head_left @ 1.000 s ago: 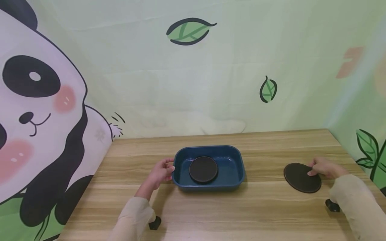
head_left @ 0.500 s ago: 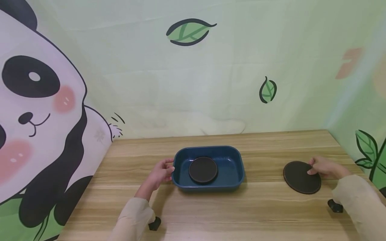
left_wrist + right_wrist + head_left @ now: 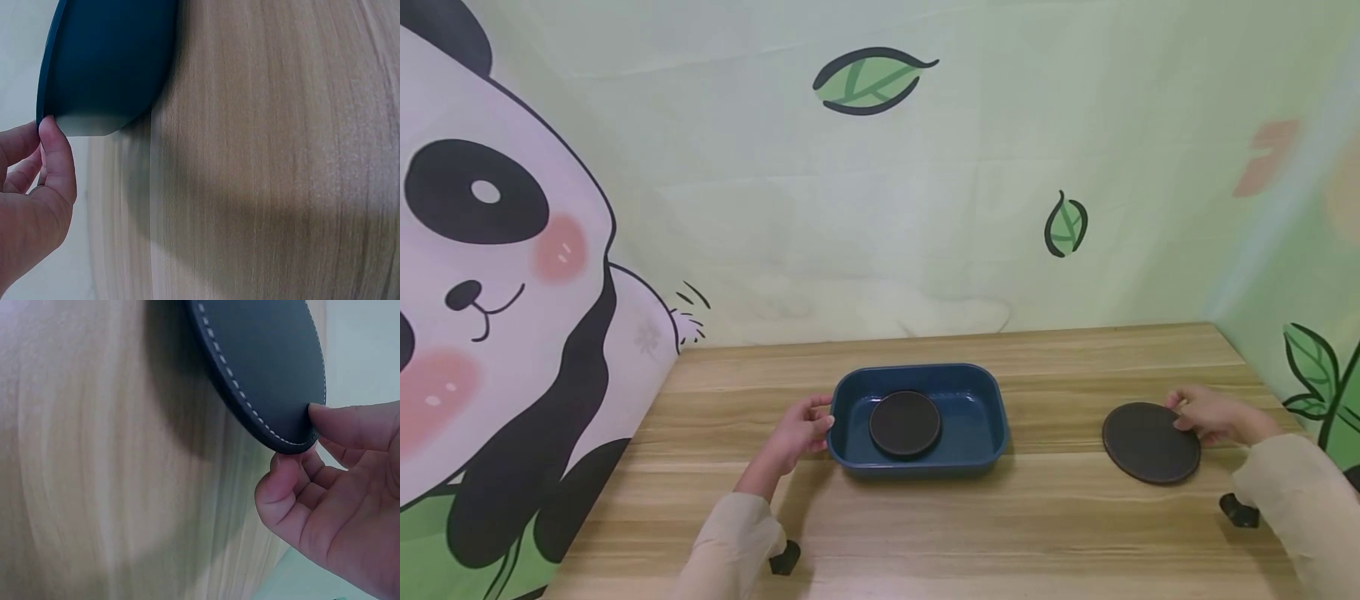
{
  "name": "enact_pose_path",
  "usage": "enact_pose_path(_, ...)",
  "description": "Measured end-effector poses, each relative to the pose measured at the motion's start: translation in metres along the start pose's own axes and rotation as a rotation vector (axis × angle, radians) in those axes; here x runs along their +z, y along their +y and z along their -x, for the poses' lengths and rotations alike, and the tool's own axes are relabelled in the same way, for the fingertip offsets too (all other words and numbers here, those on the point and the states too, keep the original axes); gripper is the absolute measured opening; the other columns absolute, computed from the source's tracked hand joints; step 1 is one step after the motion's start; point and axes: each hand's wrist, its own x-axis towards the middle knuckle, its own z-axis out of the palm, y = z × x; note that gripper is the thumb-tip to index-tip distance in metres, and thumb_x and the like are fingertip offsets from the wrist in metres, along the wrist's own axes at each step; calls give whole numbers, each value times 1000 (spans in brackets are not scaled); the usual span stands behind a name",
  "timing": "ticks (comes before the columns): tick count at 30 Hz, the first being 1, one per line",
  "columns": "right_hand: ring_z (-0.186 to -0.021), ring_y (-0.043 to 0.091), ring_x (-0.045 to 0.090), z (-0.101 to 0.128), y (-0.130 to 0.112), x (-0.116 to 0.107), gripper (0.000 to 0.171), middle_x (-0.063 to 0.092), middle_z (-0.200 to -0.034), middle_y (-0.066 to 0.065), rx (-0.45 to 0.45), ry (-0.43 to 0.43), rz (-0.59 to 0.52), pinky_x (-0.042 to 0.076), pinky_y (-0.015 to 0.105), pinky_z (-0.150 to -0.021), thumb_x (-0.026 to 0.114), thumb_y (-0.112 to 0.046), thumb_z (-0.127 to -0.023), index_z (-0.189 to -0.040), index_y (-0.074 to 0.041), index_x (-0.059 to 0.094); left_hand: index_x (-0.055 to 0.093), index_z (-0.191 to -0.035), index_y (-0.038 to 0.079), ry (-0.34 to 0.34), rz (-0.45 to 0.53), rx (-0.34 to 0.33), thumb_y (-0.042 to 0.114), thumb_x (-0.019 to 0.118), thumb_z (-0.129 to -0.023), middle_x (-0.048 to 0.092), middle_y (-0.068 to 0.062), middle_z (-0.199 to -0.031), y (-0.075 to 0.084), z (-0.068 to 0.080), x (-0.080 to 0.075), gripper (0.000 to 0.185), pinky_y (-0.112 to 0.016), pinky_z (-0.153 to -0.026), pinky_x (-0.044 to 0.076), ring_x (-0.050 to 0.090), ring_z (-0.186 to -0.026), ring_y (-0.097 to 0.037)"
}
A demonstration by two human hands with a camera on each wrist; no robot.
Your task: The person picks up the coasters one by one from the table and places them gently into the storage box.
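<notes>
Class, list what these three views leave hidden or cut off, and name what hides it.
- Left wrist view: the blue tray runs past the top edge, so its inside is unseen.
- Right wrist view: the dark round mat is cropped at the top.
- Head view: the right hand hides the mat's right rim.

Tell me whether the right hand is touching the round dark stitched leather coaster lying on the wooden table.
Touching. The right wrist view shows the right hand pinching the rim of the round dark stitched leather coaster between thumb and fingers.
</notes>
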Motion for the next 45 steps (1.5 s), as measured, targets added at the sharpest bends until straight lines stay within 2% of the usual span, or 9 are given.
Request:
enact_pose_path(5, -67, 16, 46, 1, -2, -4, 28, 44, -78, 4, -13, -33, -33, 39, 27, -55, 38, 4, -79, -105, 9, 34, 44, -123, 0, -1, -3, 0, 1, 48, -87, 45, -4, -83, 1, 1, -1, 36, -22, -56, 45, 53, -68, -12)
enact_pose_path(14, -69, 16, 43, 1, -16, -11, 31, 42, -87, 6, -64, -99, -135, 40, 30, -58, 43, 3, -75, -105, 4, 37, 43, -123, 1, 2, -9, -12, 2, 49, -88, 44, -5, -85, 2, 2, -1, 36, -23, -57, 46, 52, -69, -13)
enact_pose_path(20, -68, 13, 48, 1, -29, -15, 26, 48, -86, 2, -148, -128, -174, 43, 30, -59, 48, -4, -82, -106, 0, 38, 44, -123, 1, 3, -5, -13, 1, 49, -87, 45, -4, -84, 1, 2, -1, 36, -22, -56, 46, 52, -67, -13)
enact_pose_path(25, -70, 10, 53, 0, -42, -13, 19, 53, -87, -4, -241, -129, -258, 47, 29, -62, 51, -8, -85, -102, -10, 43, 44, -123, 1, 0, 6, -14, 1, 49, -87, 44, -4, -83, 0, 1, -1, 36, -22, -55, 46, 52, -66, -12)
enact_pose_path(29, -72, 8, 55, -3, -55, -6, 17, 55, -86, -7, -292, -132, -360, 48, 27, -63, 51, -7, -86, -100, -15, 44, 44, -123, 1, -3, 4, -13, 1, 49, -87, 44, -4, -83, -1, 1, -2, 36, -22, -56, 46, 52, -66, -12)
enact_pose_path(35, -71, 8, 57, -13, -76, 8, 20, 56, -87, -6, -316, -151, -486, 49, 25, -64, 49, -4, -87, -104, -12, 42, 44, -123, 1, 1, -3, -8, 2, 49, -87, 44, -4, -83, 0, 1, -2, 36, -22, -56, 46, 52, -66, -12)
enact_pose_path(40, -70, 9, 56, -22, -95, 25, 26, 54, -88, -3, -307, -151, -536, 49, 25, -64, 50, -2, -86, -108, -7, 37, 45, -123, 3, 3, -8, -22, 2, 50, -87, 44, -5, -83, 0, -1, -2, 36, -23, -57, 46, 52, -67, -14)
enact_pose_path(45, -68, 9, 55, -30, -113, 45, 23, 53, -86, -2, -331, -194, -581, 49, 24, -63, 48, 0, -87, -106, -6, 38, 45, -123, 3, 2, -2, -23, 1, 50, -87, 44, -5, -83, 0, -2, -1, 36, -23, -57, 46, 52, -67, -14)
